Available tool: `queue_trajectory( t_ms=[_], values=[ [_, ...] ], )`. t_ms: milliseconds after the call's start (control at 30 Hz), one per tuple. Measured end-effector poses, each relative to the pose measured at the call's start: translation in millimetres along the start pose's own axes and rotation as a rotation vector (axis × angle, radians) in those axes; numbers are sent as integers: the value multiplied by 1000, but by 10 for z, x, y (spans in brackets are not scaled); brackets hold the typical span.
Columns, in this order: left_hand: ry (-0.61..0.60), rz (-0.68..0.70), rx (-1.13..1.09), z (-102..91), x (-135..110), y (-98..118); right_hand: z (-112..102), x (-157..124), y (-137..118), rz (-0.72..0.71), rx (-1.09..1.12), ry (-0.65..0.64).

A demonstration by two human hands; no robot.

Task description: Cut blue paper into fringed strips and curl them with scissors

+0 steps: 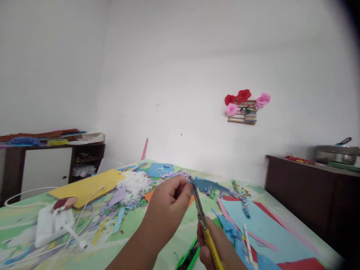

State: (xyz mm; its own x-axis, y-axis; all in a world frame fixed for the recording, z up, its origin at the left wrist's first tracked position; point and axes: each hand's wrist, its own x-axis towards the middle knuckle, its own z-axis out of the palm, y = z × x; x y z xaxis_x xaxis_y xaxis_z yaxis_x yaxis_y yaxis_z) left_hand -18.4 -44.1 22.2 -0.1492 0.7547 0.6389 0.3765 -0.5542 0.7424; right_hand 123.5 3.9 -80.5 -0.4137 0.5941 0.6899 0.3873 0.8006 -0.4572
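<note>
My left hand (168, 204) is raised over the table, its fingers pinched on one end of a blue paper strip (209, 185) with a fringed edge. My right hand (218, 247) is closed around the yellow handles of a pair of scissors (200, 212). The metal blades point up and reach the strip right beside my left fingertips. Below the hands, several blue paper scraps (232, 234) lie on the table.
The green patterned table (135, 225) holds a yellow sheet (87, 185), white shredded paper (135, 185), light blue and red sheets (261, 225), a white pen (248, 243), a green object (188, 258) and a white power strip (52, 221) with cables. Dark cabinets stand left and right.
</note>
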Motion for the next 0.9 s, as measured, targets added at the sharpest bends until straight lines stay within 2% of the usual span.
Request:
queue_trajectory(
  t_ms=[133,367,567,700,800,900],
  values=[
    [-17,-64,-83,-14,2,17,-5,-7,-100,-10,36,29],
    [8,-43,-136,0,-6,17,-9,12,-211,-71,1,88],
    [128,-97,-242,-23,4,28,-3,-7,-283,-18,111,68],
    [220,-134,-277,-42,17,41,19,-26,-227,25,124,32],
    [168,-131,-242,-52,20,42,-4,-23,-162,71,67,-65],
    [43,-88,-143,-52,11,32,-53,-25,-131,74,33,-60]
  ],
)
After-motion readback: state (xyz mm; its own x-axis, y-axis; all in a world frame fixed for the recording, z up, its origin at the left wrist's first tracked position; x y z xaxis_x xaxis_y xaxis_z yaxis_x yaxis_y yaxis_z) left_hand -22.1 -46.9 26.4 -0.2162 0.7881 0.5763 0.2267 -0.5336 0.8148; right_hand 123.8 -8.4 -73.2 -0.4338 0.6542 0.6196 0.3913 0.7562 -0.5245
